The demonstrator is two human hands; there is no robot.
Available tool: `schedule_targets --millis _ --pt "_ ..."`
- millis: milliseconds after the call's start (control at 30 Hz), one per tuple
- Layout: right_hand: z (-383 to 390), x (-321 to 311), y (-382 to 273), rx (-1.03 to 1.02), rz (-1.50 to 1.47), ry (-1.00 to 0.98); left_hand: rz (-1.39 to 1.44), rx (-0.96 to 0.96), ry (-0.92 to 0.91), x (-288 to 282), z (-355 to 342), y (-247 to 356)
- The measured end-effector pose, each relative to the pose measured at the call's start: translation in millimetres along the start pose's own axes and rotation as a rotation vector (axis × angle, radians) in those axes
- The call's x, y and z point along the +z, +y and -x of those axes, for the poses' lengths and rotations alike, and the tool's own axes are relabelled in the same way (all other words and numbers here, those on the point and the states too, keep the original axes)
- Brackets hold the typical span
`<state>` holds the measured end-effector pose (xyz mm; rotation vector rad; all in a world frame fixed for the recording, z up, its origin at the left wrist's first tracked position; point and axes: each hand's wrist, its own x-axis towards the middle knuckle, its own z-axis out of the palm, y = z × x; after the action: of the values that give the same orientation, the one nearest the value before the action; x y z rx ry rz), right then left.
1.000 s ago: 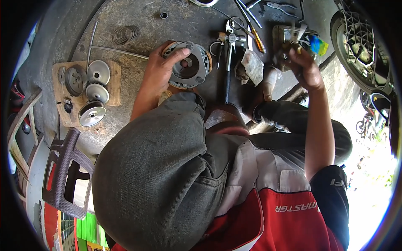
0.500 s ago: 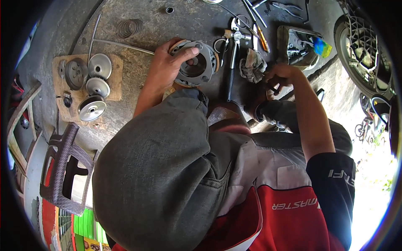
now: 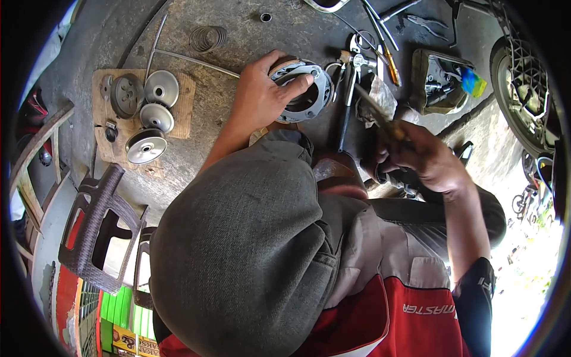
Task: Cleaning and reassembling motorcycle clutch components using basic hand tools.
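Left grip (image 3: 263, 94) holds a metal part (image 3: 323, 89), right grip (image 3: 427, 156) a blurred tool (image 3: 379, 112).

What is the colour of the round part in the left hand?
Mostly grey: the round part shows best in the head view.

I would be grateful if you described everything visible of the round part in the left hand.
The round part looks like dull grey metal: a flat, ring-like plate with a large central opening and small holes near its edge. A brownish curved edge shows behind it at the upper left. It is tilted, its plate face turned largely toward the camera, just beyond the grey trouser leg. The left hand grips its left side, thumb across the front. Whether it rests on anything is unclear.
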<state>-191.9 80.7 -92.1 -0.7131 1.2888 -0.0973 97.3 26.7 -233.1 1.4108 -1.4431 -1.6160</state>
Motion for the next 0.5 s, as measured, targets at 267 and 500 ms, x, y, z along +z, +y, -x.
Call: schedule_targets --millis 267,500 --pt "-25.4 41.4 -14.8 0.134 0.065 0.023 -0.186 0.103 0.025 -1.5 4.4 10.9" --pt "-39.2 36.0 -0.2 -0.323 0.615 -0.078 -0.273 0.172 0.052 -1.0 4.0 5.3"
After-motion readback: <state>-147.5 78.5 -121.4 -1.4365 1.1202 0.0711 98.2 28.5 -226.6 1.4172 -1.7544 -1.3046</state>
